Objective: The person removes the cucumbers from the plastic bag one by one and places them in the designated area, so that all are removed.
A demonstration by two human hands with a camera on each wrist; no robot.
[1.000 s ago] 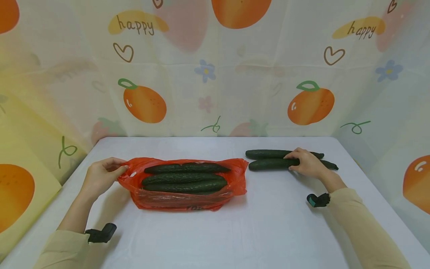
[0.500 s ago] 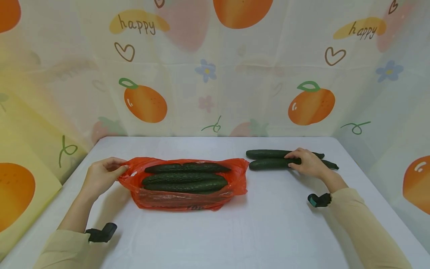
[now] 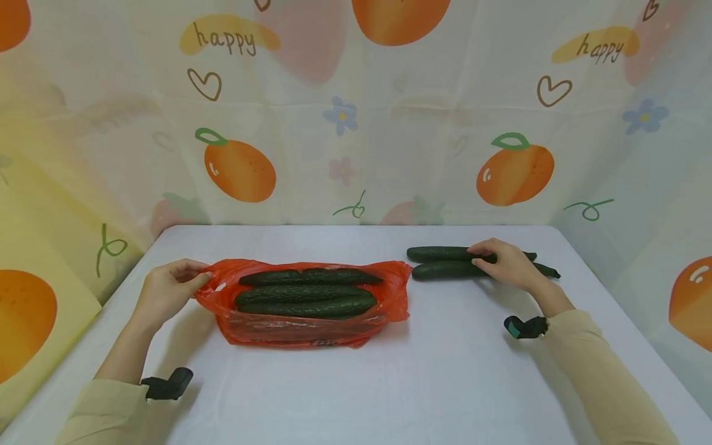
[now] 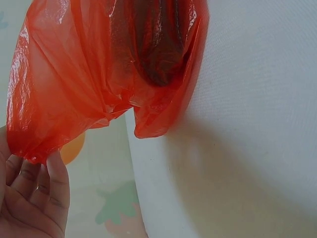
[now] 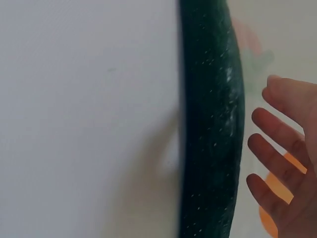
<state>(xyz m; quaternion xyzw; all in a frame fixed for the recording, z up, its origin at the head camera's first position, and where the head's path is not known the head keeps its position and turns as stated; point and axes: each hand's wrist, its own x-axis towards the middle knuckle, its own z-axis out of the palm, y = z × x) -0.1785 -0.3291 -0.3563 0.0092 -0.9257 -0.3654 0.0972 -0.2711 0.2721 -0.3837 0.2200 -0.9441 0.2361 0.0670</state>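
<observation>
At the left end of a red plastic bag [image 3: 261, 337], my left hand [image 3: 167, 293] pinches the bag's edge. That grip shows again in the left wrist view, where the fingertips [image 4: 57, 166] hold the gathered film. Several dark green cucumbers [image 3: 306, 307] lie lengthwise in the bag's wide mouth. To the right, a front cucumber [image 3: 442, 271] and a back cucumber [image 3: 436, 254] lie side by side on the table. My right hand [image 3: 508, 266] hovers over these two, hiding part of both. In the right wrist view its fingers are spread and apart from the nearer cucumber [image 5: 210, 119].
A white table [image 3: 445, 383] carries everything. Behind it and along the sides hangs a curtain [image 3: 378, 161] printed with oranges. A black wrist camera [image 3: 169, 384] sits at the left sleeve, another black camera [image 3: 525, 327] at the right.
My right hand has let go of the front cucumber and risen slightly, its fingers loosening. The cucumbers, the bag and my left hand stay where they were.
</observation>
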